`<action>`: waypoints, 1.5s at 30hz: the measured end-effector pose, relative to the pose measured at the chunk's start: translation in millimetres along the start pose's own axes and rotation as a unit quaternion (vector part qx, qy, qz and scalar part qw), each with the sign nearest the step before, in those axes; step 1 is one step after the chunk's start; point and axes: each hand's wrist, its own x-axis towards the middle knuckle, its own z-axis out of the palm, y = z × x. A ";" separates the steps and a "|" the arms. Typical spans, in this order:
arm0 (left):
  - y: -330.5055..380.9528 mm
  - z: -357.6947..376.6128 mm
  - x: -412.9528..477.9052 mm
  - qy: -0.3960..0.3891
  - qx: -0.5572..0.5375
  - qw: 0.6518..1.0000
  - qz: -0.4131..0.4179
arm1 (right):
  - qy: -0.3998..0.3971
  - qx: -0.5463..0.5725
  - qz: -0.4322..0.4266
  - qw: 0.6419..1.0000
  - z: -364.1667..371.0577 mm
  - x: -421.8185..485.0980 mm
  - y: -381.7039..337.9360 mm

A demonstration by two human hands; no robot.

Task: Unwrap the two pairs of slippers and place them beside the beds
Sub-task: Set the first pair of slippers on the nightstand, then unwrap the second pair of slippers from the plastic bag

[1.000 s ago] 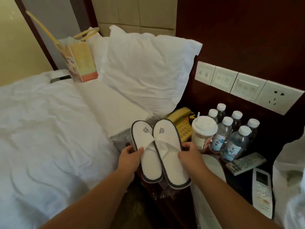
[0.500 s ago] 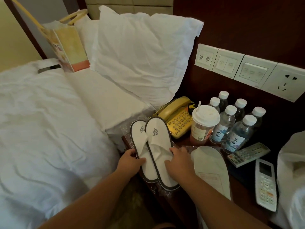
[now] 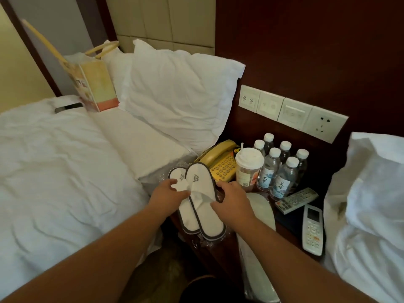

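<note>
Two white-sheeted beds fill the sides: the left bed (image 3: 54, 171) is broad and rumpled, and the right bed (image 3: 371, 204) shows only its edge. A plump white pillow (image 3: 179, 95) leans at the head of the left bed, with a yellow and orange paper carrier bag (image 3: 96, 84) standing beside it. Between the beds is a dark wooden bedside worktop (image 3: 218, 250).

On its front right lies a second pair of pale slippers in clear plastic wrap (image 3: 260, 215), soles up and overhanging the edge. Left of it is the pair of white cloth slippers with grey edging (image 3: 196, 193), one overlapping the other, toes toward the wall. They lie over crinkled clear film, with their heels past the worktop's front.

The left hand (image 3: 168, 193) has its grip clamped on the left slipper's upper, thumb against fingers. The right hand (image 3: 231, 197) pinches the right slipper's upper band.

Behind stand a yellow push-button telephone (image 3: 220, 158), a lidded takeaway cup with a straw (image 3: 249, 167) and six clear water bottles with white caps (image 3: 282, 171). A grey remote control (image 3: 296, 200) and a white remote control (image 3: 313, 230) lie to the right.
</note>
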 end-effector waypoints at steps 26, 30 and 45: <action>60.8 42.0 -171.4 -0.187 0.039 0.978 0.081 | -0.127 -0.125 0.113 0.977 -14.7 -136.2 84.6; 60.6 45.0 -173.1 -0.221 0.067 0.969 0.081 | -0.147 -0.124 0.121 0.974 12.6 -148.5 109.4; 71.6 40.8 -169.7 -0.245 0.085 0.962 0.082 | 0.156 0.291 0.163 0.930 -94.6 -135.2 57.4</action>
